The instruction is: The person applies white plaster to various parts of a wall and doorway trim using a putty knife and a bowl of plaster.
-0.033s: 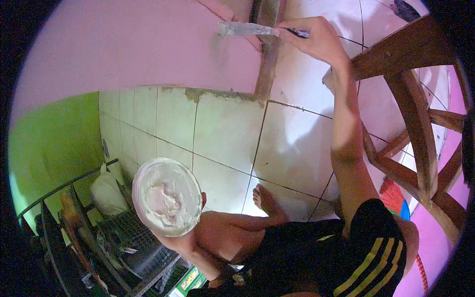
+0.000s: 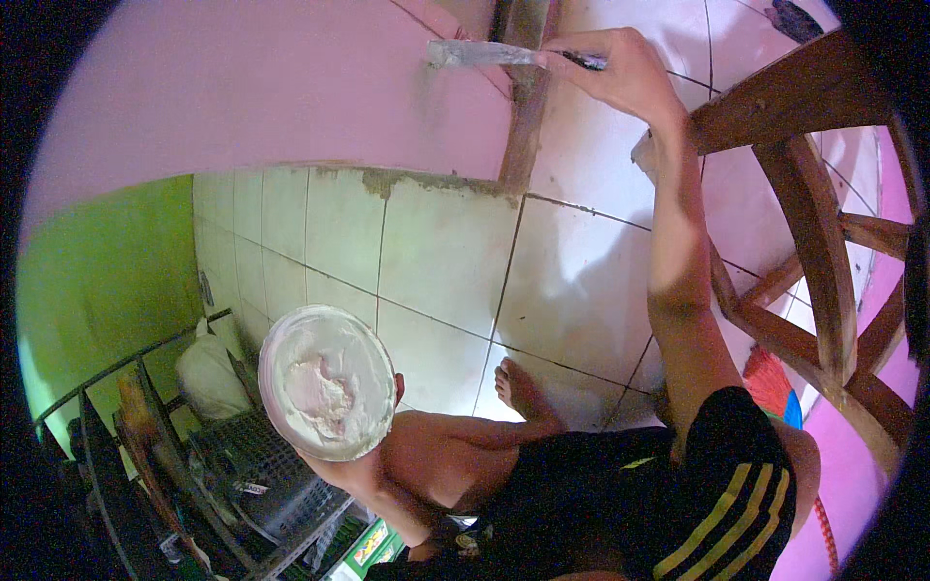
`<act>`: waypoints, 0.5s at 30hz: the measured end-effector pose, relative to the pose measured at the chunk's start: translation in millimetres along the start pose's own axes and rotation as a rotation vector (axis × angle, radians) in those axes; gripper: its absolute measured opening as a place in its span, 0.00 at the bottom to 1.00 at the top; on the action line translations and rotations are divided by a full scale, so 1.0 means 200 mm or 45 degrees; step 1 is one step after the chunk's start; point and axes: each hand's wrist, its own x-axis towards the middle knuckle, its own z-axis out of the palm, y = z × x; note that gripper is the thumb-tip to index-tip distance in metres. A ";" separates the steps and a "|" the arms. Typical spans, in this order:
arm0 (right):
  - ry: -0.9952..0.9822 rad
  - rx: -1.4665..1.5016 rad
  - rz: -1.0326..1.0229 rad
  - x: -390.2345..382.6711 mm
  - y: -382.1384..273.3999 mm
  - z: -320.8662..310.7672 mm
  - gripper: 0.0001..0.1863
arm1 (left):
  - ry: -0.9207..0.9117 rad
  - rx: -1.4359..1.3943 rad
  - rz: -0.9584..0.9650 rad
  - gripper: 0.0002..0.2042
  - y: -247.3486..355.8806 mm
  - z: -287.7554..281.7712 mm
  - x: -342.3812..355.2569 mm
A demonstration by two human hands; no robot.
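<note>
The bare right arm (image 2: 683, 252) reached from the lower right to the upper right of centre, its elbow (image 2: 678, 310) slightly bent. The right hand (image 2: 620, 73) was bent leftward at the wrist, its fingers (image 2: 576, 45) pinched together. At lower left, the bare left forearm (image 2: 409, 513) rose toward the left hand (image 2: 347, 472), mostly hidden, one fingertip (image 2: 399, 388) showing.

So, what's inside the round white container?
Inside the round white container is pale, creamy paste, with a rougher patch near the middle. The paste covers the container's bottom, which can't be seen.
</note>
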 end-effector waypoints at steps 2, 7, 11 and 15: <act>-0.034 -0.105 0.027 0.00 -0.04 -0.03 0.16 | 0.030 -0.361 -0.277 0.40 0.02 -0.01 0.01; -0.008 -0.213 -0.161 0.06 -0.14 -0.20 0.16 | 0.198 -1.321 -0.875 0.29 0.13 0.00 0.06; 0.072 -0.363 -0.390 0.12 -0.23 -0.28 0.14 | 0.226 -1.550 -1.012 0.28 0.16 0.00 0.09; -0.195 -0.428 -0.120 0.17 -0.42 -0.37 0.16 | 0.204 -1.651 -1.069 0.28 0.19 0.01 0.13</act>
